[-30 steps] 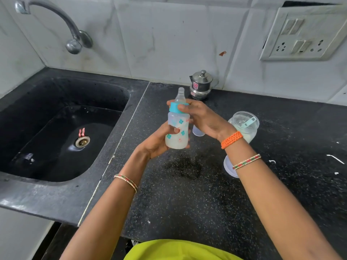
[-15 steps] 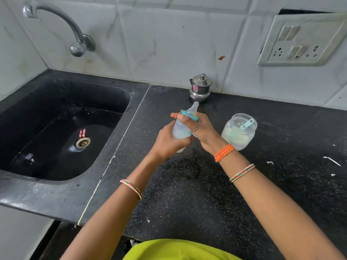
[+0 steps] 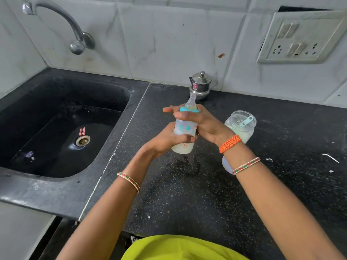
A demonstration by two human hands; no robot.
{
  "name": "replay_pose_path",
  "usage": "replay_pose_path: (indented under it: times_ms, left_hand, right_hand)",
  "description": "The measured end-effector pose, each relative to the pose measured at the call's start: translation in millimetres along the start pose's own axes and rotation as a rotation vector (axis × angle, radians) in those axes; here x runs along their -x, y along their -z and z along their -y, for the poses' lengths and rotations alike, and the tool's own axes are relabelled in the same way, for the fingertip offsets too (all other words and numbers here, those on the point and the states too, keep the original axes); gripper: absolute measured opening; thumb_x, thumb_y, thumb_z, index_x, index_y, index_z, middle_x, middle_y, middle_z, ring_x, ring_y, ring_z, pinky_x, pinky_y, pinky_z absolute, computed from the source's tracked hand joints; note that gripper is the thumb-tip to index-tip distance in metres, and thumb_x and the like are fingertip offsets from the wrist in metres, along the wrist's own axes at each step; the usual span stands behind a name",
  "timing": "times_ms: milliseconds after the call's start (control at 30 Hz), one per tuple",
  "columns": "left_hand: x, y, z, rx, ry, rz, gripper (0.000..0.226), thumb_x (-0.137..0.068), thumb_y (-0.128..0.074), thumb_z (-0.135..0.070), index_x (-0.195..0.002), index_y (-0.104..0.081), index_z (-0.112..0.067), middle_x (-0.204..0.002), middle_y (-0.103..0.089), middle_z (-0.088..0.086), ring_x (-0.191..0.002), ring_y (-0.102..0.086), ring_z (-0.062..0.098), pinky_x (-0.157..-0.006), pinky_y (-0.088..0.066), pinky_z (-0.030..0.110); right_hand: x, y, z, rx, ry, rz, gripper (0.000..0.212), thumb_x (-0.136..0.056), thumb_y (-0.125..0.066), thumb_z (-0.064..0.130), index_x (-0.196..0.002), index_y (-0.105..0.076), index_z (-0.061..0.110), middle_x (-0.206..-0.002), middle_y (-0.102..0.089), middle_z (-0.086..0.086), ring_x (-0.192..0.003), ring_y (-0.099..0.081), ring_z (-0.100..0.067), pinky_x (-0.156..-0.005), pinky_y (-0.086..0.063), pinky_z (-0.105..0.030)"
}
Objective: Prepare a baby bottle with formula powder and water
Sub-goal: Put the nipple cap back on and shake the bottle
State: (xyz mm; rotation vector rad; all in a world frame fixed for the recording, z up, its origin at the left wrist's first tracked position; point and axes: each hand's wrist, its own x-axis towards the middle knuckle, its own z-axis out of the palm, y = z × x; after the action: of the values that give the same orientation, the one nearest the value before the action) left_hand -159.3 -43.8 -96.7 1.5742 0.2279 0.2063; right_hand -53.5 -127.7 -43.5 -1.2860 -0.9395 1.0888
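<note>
Above the black counter I hold a baby bottle with a clear teat, a teal collar and a milky white liquid inside. It stands almost upright. My left hand wraps its lower body from the left. My right hand grips its upper part and collar from the right. An open clear jar of formula powder with a light blue scoop in it stands just right of my right wrist. The jar's round lid lies on the counter, partly hidden under my right forearm.
A black sink with a steel drain lies to the left, with a curved tap over it. A small steel pot with a lid stands against the tiled wall behind the bottle. A switch and socket panel is mounted at upper right.
Held in both hands, the bottle tipped over and dropped lower half a second ago, then came back up to nearly upright. The jar and steel pot stayed put.
</note>
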Motion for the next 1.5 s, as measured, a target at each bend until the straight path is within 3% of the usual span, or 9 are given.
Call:
replay_pose_path:
  times_ms: [133, 267, 367, 500, 633, 733, 900, 1133, 1500]
  left_hand:
    - [-5.6, -10.3, -2.4, -0.056, -0.06, -0.212, 0.046, -0.055, -0.071, -0.034, -0.097, -0.059, -0.02, -0.083, -0.065, -0.004, -0.074, -0.063, 0.007, -0.069, -0.053, 0.028]
    - [-4.3, -32.2, 12.6, -0.477, -0.095, -0.593, 0.063, -0.067, -0.071, -0.033, -0.123, -0.044, -0.042, -0.083, -0.067, -0.008, -0.073, -0.066, 0.01, -0.064, -0.056, 0.032]
    - [-1.4, -35.4, 29.4, -0.34, -0.075, -0.658, 0.052, -0.072, -0.071, -0.034, -0.119, -0.049, -0.033, -0.085, -0.067, -0.012, -0.08, -0.067, 0.004, -0.073, -0.058, 0.037]
    - [-4.0, -19.5, 50.3, -0.31, -0.033, -0.723, 0.047, -0.066, -0.071, -0.053, -0.105, -0.05, -0.035, -0.097, -0.067, -0.008, -0.09, -0.064, 0.012, -0.085, -0.053, 0.047]
    - [-8.7, -3.3, 66.6, -0.508, 0.112, -0.746, 0.068, -0.068, -0.066, -0.067, -0.119, -0.05, -0.025, -0.119, -0.051, 0.002, -0.114, -0.045, 0.024, -0.101, -0.035, 0.046]
    - [-12.5, 1.1, 73.5, -0.59, 0.163, -0.692, 0.066, -0.069, -0.06, -0.072, -0.115, -0.052, -0.025, -0.114, -0.056, 0.002, -0.11, -0.05, 0.024, -0.095, -0.035, 0.048]
    - [-13.9, 4.0, 78.4, -0.598, 0.123, -0.721, 0.061, -0.068, -0.066, -0.066, -0.109, -0.054, -0.023, -0.104, -0.056, -0.004, -0.101, -0.054, 0.018, -0.092, -0.038, 0.047]
    - [-10.5, 0.8, 78.6, -0.638, 0.078, -0.767, 0.05, -0.072, -0.07, -0.05, -0.108, -0.055, -0.02, -0.105, -0.06, -0.001, -0.099, -0.054, 0.017, -0.083, -0.028, 0.035]
    - [-11.3, 3.8, 86.3, -0.681, 0.094, -0.744, 0.043, -0.074, -0.064, -0.046, -0.108, -0.054, -0.022, -0.101, -0.059, -0.003, -0.098, -0.053, 0.018, -0.08, -0.028, 0.035]
  right_hand:
    - [-4.9, -2.3, -3.8, 0.039, 0.099, -0.255, 0.009, -0.074, -0.07, 0.006, -0.071, -0.068, 0.014, -0.107, -0.071, -0.009, -0.099, -0.062, 0.0, -0.081, -0.05, -0.016]
    - [-18.4, -7.3, -36.1, 0.445, 0.185, -0.694, 0.01, -0.064, -0.078, 0.027, -0.069, -0.071, 0.022, -0.092, -0.072, 0.004, -0.097, -0.065, -0.004, -0.115, -0.027, -0.044]
    - [-20.4, -11.6, -47.4, 0.5, 0.174, -0.584, 0.026, -0.067, -0.081, 0.036, -0.085, -0.069, 0.022, -0.098, -0.069, 0.01, -0.102, -0.058, 0.003, -0.116, -0.015, -0.04]
    - [-18.2, 4.6, -50.9, 0.468, 0.028, -0.407, 0.094, -0.057, -0.064, 0.076, -0.136, -0.037, 0.033, -0.141, -0.045, 0.005, -0.131, -0.041, -0.013, -0.114, -0.024, -0.049]
    - [-13.7, 38.2, -60.6, 0.783, 0.051, -0.679, 0.073, -0.076, -0.064, 0.056, -0.138, -0.038, 0.026, -0.143, -0.043, -0.003, -0.131, -0.041, -0.022, -0.108, -0.032, -0.047]
    - [-10.3, 49.6, -79.5, 1.2, -0.056, -0.508, 0.058, -0.08, -0.068, 0.038, -0.132, -0.044, 0.026, -0.136, -0.043, -0.01, -0.125, -0.044, -0.033, -0.099, -0.04, -0.047]
    - [-4.5, 44.0, -88.4, 1.168, 0.004, -0.52, 0.036, -0.087, -0.059, 0.016, -0.122, -0.052, 0.023, -0.121, -0.052, -0.008, -0.104, -0.058, -0.031, -0.081, -0.05, -0.039]
    - [-4.2, -1.1, -31.7, 0.773, 0.55, -0.755, 0.038, -0.079, -0.068, 0.025, -0.11, -0.05, 0.013, -0.101, -0.062, -0.001, -0.085, -0.06, -0.016, -0.074, -0.054, -0.041]
    - [-15.1, -18.8, -64.3, 1.158, 0.577, -0.529, 0.032, -0.075, -0.065, 0.031, -0.105, -0.064, 0.021, -0.11, -0.065, 0.002, -0.099, -0.061, -0.018, -0.093, -0.037, -0.045]
